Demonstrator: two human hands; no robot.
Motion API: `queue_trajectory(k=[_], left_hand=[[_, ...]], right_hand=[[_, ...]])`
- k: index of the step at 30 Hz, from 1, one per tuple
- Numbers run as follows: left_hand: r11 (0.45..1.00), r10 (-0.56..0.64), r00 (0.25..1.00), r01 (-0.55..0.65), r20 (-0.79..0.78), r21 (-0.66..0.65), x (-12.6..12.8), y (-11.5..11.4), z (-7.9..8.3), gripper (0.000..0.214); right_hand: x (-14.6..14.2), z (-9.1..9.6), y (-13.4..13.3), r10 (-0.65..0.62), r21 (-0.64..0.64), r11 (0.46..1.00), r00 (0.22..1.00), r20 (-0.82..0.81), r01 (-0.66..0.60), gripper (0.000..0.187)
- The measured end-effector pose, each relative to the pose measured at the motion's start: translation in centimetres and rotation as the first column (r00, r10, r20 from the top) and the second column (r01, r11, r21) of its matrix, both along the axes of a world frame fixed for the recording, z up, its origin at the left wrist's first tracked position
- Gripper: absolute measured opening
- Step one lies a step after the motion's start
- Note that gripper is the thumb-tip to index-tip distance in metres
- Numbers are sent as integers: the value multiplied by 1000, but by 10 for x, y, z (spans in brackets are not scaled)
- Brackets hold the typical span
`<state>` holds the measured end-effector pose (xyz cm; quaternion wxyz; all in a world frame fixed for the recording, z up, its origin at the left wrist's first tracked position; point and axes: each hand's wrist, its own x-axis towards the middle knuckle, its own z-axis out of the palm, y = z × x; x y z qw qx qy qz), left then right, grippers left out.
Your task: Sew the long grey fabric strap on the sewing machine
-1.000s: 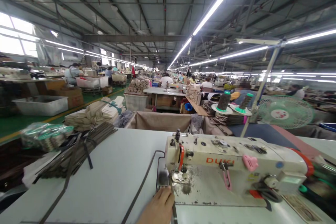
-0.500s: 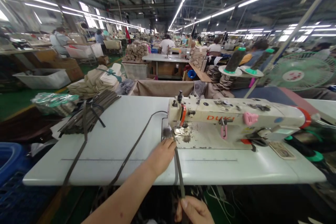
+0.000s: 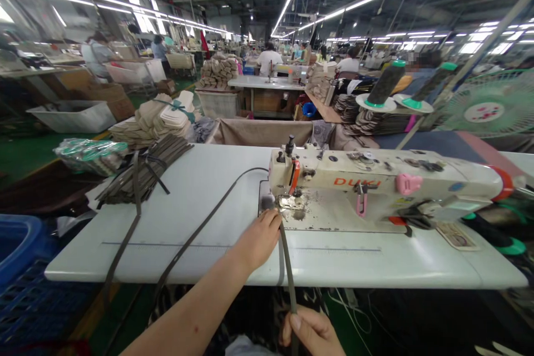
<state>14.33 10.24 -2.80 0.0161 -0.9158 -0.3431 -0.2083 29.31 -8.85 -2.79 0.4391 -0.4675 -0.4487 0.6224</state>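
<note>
A dark grey fabric strip (image 3: 287, 261) runs from the presser foot of a white sewing machine (image 3: 329, 172) down over the table's front edge. Close to the foot, my left hand (image 3: 262, 236) has its fingers closed on the strip. Below the edge, my right hand (image 3: 311, 331) pinches the same strip between thumb and fingers, and the strip looks taut between both hands. Behind the machine head, a narrow dark strip (image 3: 204, 222) curves left across the white table (image 3: 334, 264) and hangs off its front. The needle point is too small to make out.
A bundle of dark strips (image 3: 146, 169) lies at the table's left end, one trailing over the edge. A blue basket (image 3: 25, 267) stands at the left. Thread cones (image 3: 386, 84) and a green fan (image 3: 486, 105) are at the right. Stacked fabric pieces (image 3: 156, 117) lie beyond.
The camera view has shifted slightly. Both hands keep their hold on the strip, in nearly the same places. The strip behind the machine has slid a little leftward at the table edge.
</note>
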Motion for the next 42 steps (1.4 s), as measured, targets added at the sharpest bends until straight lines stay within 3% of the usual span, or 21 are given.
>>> queue_trajectory(k=[5,10,13,18,27,42], left_hand=[[999,-14,1000,14,11,-33,-2,-1,0,30],[999,-32,999,32,8,-15,-3,-2,1,31],[999,-25,999,25,25,-25,-3,-2,0,32],[999,-14,999,15,37,-29,-4,-2,-1,31],[999,-40,999,39,-12,-20,-5,-2,1,28],[994,-15,998,21,58,-106,-6,-3,4,30]], right_hand=[[4,-11,3,30,146,988,993,113,-47,49],[1,-33,9,-113,280,959,967,230,45,49],[-2,-23,12,-128,188,979,958,255,81,44],[-8,9,15,-98,-46,994,992,79,101,44],[-10,-12,5,-66,-45,997,998,22,67,50],[-5,-2,5,-52,-5,999,997,61,52,50]])
